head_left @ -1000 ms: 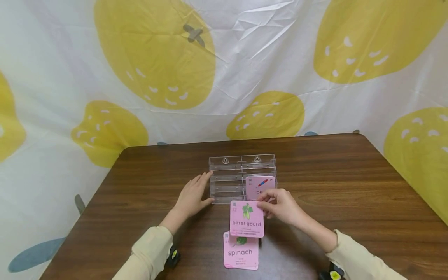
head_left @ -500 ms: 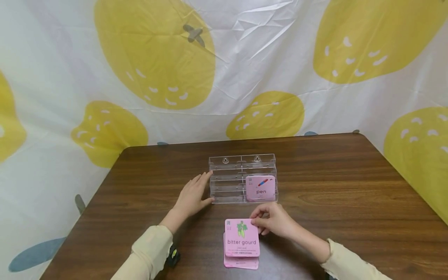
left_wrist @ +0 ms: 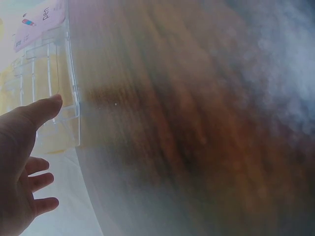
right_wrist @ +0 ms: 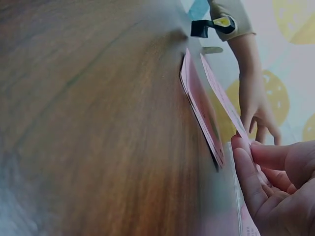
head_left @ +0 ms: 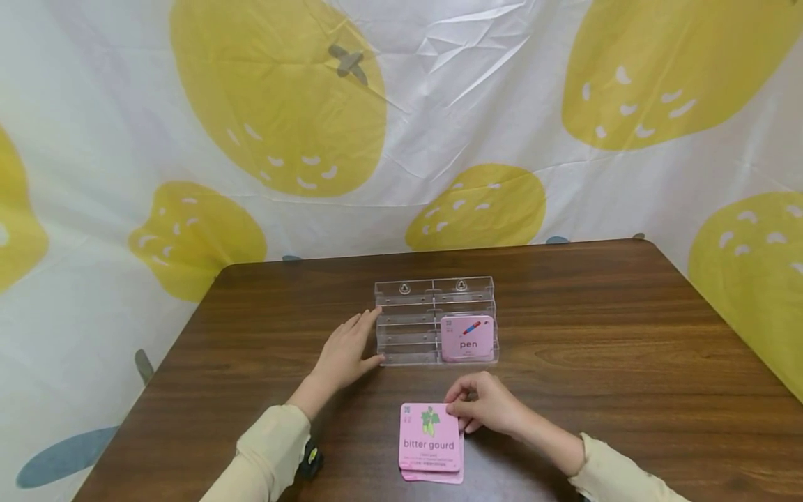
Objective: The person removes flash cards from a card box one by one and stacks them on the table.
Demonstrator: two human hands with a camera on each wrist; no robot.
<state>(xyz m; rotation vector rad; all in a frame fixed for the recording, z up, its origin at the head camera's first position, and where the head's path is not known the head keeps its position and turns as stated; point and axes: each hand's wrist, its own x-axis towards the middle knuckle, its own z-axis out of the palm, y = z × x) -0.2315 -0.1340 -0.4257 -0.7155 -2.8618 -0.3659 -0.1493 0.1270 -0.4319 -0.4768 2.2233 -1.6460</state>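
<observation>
Cloth [head_left: 627, 181] is hanging past the table [head_left: 596, 348] at twelve o'clock, right hand [head_left: 486, 404] pinching one card [head_left: 429, 432], left hand [head_left: 345, 355] (fingers spread) touching one rack [head_left: 434, 310].

1. Two grips: one left grip [head_left: 339, 353], one right grip [head_left: 486, 404].
2. Two pale sleeves [head_left: 266, 446], one per arm.
3. One clear rack [head_left: 435, 307], with two columns of pockets.
4. Two round fittings [head_left: 404, 288] along its top.
5. One pen card [head_left: 467, 331] showing; any behind it cannot be counted.
6. One bitter gourd card [head_left: 429, 429].
7. One pile of pink cards [right_wrist: 203, 110]; how many it contains cannot be told.
8. One black wrist device [head_left: 310, 460] plainly visible in the head view.
9. Six yellow printed fruits [head_left: 282, 90] in the head view.
10. One brown surface [head_left: 627, 348].
</observation>
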